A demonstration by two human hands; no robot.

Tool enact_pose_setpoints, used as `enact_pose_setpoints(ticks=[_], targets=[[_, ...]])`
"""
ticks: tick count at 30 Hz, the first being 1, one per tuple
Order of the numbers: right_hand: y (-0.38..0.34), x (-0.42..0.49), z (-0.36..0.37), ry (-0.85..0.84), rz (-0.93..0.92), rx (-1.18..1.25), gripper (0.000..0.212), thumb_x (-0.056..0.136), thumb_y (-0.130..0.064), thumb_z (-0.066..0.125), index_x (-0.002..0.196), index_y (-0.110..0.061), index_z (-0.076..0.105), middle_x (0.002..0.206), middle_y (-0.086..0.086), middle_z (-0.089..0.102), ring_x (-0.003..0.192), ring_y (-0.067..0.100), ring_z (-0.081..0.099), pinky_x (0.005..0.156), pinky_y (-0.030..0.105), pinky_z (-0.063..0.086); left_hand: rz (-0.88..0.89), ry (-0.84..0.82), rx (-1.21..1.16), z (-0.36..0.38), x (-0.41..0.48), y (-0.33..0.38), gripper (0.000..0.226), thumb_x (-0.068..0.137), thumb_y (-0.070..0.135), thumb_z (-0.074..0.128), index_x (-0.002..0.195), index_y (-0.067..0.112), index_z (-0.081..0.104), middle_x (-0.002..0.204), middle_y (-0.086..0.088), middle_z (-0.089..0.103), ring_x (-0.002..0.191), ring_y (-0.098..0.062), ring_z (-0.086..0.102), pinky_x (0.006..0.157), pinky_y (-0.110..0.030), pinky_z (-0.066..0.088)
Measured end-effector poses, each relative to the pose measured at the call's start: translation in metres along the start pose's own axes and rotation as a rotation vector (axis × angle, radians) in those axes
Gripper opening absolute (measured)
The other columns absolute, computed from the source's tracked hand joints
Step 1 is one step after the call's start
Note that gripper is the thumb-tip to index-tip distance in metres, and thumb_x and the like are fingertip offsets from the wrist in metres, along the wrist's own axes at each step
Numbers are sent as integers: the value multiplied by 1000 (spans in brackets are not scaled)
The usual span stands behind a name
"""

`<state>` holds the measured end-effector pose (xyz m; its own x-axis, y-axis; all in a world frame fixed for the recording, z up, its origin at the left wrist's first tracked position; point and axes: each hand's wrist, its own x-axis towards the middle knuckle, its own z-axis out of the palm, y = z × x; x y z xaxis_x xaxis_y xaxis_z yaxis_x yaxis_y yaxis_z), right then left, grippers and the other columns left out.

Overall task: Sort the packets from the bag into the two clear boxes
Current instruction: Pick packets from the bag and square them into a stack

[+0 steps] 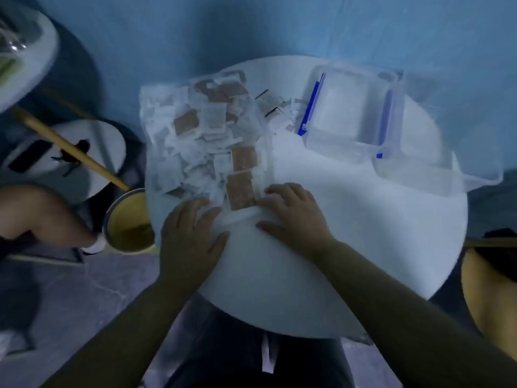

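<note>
Lower centre: left grip (pixel 193 233), a bare hand, fingers straight and spread, released, lying flat on the near edge of the round white worktop (pixel 335 261). Right grip (pixel 291 217) just beside it, also released, fingertips pressing the near edge of the crumpled clear plastic bag (pixel 156 121). Bag lies centre-left, heaped with white and brown flat packets (pixel 240 190). Upper right: clear plastic box with blue clips (pixel 349 107); second clear plastic box (pixel 419 166) touching it, nearer.
</note>
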<state>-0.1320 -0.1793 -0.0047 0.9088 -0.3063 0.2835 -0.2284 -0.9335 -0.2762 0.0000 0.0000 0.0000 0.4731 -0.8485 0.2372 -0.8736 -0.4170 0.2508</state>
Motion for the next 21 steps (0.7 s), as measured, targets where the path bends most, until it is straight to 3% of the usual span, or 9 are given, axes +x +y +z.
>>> enact_pose_setpoints(ticks=[4, 9, 17, 21], targets=[[9, 9, 10, 197, -71, -49, 25, 81, -33, 53, 83, -17, 71, 83, 5, 66, 73, 29, 62, 65, 31, 50, -6, 84, -57, 3, 3, -10, 39, 85, 31, 44, 103, 5, 67, 103, -15, 65, 92, -33, 59, 80, -40, 48], [6, -2, 12, 304, -96, -97, 26, 84, -31, 51, 73, -20, 72, 71, 0, 64, 64, 26, 59, 54, 23, 45, 70, 93, -55, 5, -5, -11, 42, 87, 27, 36, 98, 6, 71, 99, -12, 69, 85, -33, 64, 80, -43, 50], [20, -61, -9, 320, -19, -52, 17, 83, -26, 58, 81, -22, 74, 79, -5, 70, 70, 23, 64, 56, 24, 52, 173, 143, -74, 1, -43, 40, 37, 84, 25, 41, 92, 11, 74, 83, -4, 71, 67, -24, 65, 56, -28, 53], [24, -82, -17, 315, 46, -69, 17, 82, -22, 58, 86, -17, 74, 86, 0, 71, 77, 25, 66, 66, 26, 53, 258, 160, -118, 3, -57, 45, 33, 84, 25, 45, 98, 11, 72, 90, -4, 70, 78, -22, 64, 66, -29, 53]])
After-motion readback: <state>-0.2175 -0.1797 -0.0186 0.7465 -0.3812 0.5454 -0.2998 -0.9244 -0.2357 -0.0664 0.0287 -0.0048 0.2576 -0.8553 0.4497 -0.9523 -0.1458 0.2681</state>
